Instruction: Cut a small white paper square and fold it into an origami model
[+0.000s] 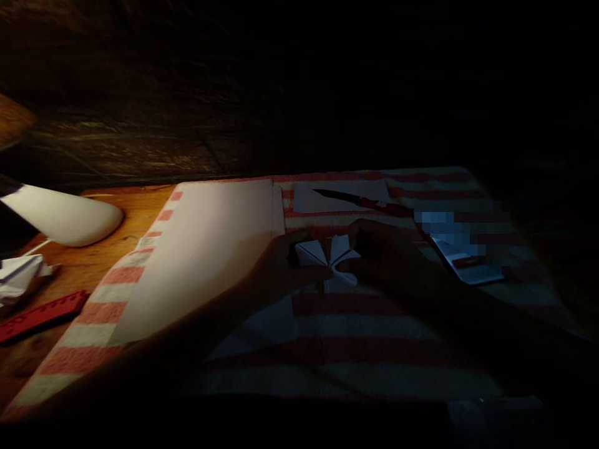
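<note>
A small piece of folded white paper (344, 274), its creased flaps meeting at a middle point, is held between both hands above a red-and-white striped cloth. My left hand (290, 259) grips its left side, fingers closed with the thumb along the near edge. On the other side, my right hand (374, 246) pinches the right flaps. Both hands are in deep shadow, so single fingers are hard to make out. Large white paper sheets (206, 237) lie to the left, partly behind my left forearm.
Beyond the hands, a knife (341, 196) with a dark blade lies partly on a white paper piece (304, 198). A lit phone-like screen (472, 265), partly pixelated, is at right. At left are a white lamp (79, 215), crumpled white paper (19, 274) and a red strip (44, 315).
</note>
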`<action>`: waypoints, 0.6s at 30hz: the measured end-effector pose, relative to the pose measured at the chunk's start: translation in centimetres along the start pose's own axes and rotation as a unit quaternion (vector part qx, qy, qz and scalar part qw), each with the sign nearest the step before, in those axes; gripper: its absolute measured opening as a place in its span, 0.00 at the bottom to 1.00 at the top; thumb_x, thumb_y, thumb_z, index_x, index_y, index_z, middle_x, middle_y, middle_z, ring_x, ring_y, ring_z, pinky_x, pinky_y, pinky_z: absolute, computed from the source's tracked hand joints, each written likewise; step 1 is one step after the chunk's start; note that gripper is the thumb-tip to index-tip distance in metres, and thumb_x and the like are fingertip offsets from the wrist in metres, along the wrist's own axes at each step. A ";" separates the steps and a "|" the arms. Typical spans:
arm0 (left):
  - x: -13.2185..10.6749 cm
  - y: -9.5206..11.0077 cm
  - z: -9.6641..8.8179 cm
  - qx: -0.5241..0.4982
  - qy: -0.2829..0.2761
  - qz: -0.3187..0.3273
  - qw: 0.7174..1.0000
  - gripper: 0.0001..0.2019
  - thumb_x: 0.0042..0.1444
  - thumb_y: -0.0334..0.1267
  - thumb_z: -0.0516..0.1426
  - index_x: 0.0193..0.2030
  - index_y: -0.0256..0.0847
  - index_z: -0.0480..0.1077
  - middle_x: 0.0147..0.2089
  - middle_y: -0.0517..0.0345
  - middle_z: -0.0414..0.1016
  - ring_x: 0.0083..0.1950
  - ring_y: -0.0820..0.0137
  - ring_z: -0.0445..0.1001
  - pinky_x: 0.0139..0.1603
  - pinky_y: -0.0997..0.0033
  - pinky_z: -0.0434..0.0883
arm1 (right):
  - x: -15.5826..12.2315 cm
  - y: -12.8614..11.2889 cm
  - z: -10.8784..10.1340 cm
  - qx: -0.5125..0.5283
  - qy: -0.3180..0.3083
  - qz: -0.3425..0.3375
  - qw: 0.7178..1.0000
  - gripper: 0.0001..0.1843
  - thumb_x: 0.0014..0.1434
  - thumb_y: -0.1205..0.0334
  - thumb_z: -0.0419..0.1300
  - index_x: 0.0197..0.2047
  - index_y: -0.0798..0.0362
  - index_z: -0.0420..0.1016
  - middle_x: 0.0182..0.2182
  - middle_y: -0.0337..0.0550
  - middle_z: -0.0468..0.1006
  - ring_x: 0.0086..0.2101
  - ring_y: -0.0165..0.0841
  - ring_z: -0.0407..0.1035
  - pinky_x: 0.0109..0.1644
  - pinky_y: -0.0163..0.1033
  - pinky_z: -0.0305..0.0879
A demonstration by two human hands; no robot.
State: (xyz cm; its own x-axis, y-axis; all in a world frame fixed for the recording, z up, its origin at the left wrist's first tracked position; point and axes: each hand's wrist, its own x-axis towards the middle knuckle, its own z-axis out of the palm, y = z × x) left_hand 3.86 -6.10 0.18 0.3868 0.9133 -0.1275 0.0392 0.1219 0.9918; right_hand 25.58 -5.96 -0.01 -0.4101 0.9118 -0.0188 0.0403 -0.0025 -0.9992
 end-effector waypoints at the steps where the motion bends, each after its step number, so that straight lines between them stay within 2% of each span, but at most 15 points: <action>1: -0.1 0.1 0.0 0.011 -0.005 0.001 1.000 0.22 0.41 0.35 0.73 0.43 0.35 0.75 0.32 0.58 0.80 0.29 0.71 0.77 0.28 0.75 0.75 | 0.0 -0.1 0.0 0.002 0.002 0.000 1.000 0.17 0.47 0.64 0.75 0.33 0.52 0.70 0.28 0.34 0.73 0.29 0.28 0.68 0.31 0.34 0.65; 4: -0.3 0.3 0.2 0.018 -0.019 0.022 0.999 0.18 0.41 0.34 0.73 0.38 0.36 0.74 0.29 0.60 0.78 0.27 0.72 0.76 0.25 0.76 0.74 | 0.0 -0.7 0.2 0.033 -0.002 0.000 0.999 0.14 0.48 0.64 0.75 0.29 0.53 0.72 0.28 0.34 0.74 0.30 0.29 0.69 0.34 0.35 0.66; 7: -0.5 0.3 0.4 0.019 0.012 0.048 0.999 0.17 0.43 0.35 0.72 0.40 0.37 0.76 0.36 0.57 0.81 0.35 0.66 0.81 0.36 0.70 0.79 | -0.2 -1.5 0.3 0.075 -0.008 0.008 0.997 0.09 0.51 0.66 0.73 0.34 0.53 0.78 0.32 0.37 0.78 0.34 0.30 0.73 0.38 0.36 0.69; 9: -0.6 0.2 0.6 0.027 0.034 0.054 0.998 0.17 0.45 0.37 0.72 0.43 0.38 0.77 0.40 0.55 0.83 0.40 0.64 0.81 0.42 0.67 0.81 | -0.3 -1.8 0.3 0.087 -0.003 0.024 0.996 0.09 0.53 0.63 0.72 0.37 0.53 0.79 0.34 0.38 0.80 0.33 0.30 0.73 0.36 0.35 0.68; 11: -0.6 0.1 0.7 0.036 0.033 0.051 0.998 0.18 0.45 0.37 0.71 0.44 0.38 0.78 0.41 0.55 0.83 0.41 0.64 0.81 0.42 0.66 0.81 | -0.4 -1.6 0.3 0.089 0.012 0.042 0.995 0.11 0.54 0.59 0.72 0.39 0.53 0.80 0.34 0.39 0.80 0.31 0.29 0.73 0.33 0.34 0.68; 13: -0.5 0.0 0.7 0.044 0.029 0.050 0.997 0.16 0.45 0.37 0.71 0.42 0.38 0.79 0.38 0.56 0.83 0.38 0.65 0.81 0.38 0.68 0.80 | -0.4 -1.3 0.4 0.087 0.014 0.046 0.995 0.13 0.55 0.57 0.72 0.41 0.53 0.79 0.35 0.40 0.81 0.32 0.30 0.74 0.33 0.34 0.69; 17: -0.2 0.1 0.6 0.069 0.050 0.069 0.994 0.14 0.45 0.36 0.71 0.38 0.37 0.78 0.35 0.57 0.82 0.32 0.69 0.78 0.31 0.73 0.76 | -0.4 -0.4 0.6 0.050 -0.025 -0.028 0.998 0.28 0.47 0.63 0.76 0.50 0.51 0.75 0.41 0.41 0.81 0.41 0.36 0.77 0.43 0.40 0.75; 18: -0.1 0.1 0.6 0.083 0.054 0.078 0.992 0.14 0.44 0.35 0.71 0.38 0.37 0.78 0.35 0.57 0.82 0.32 0.69 0.78 0.30 0.74 0.76 | -0.5 -0.3 0.6 0.030 -0.025 -0.048 0.998 0.29 0.46 0.65 0.77 0.51 0.51 0.75 0.42 0.42 0.81 0.42 0.36 0.77 0.44 0.40 0.75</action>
State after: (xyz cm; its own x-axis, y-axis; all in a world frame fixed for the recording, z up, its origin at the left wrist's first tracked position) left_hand 4.36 -6.46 0.33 0.2994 0.9534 0.0368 0.1408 -0.0823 0.9866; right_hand 25.19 -6.65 0.29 -0.4552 0.8870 0.0777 -0.0563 0.0585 -0.9967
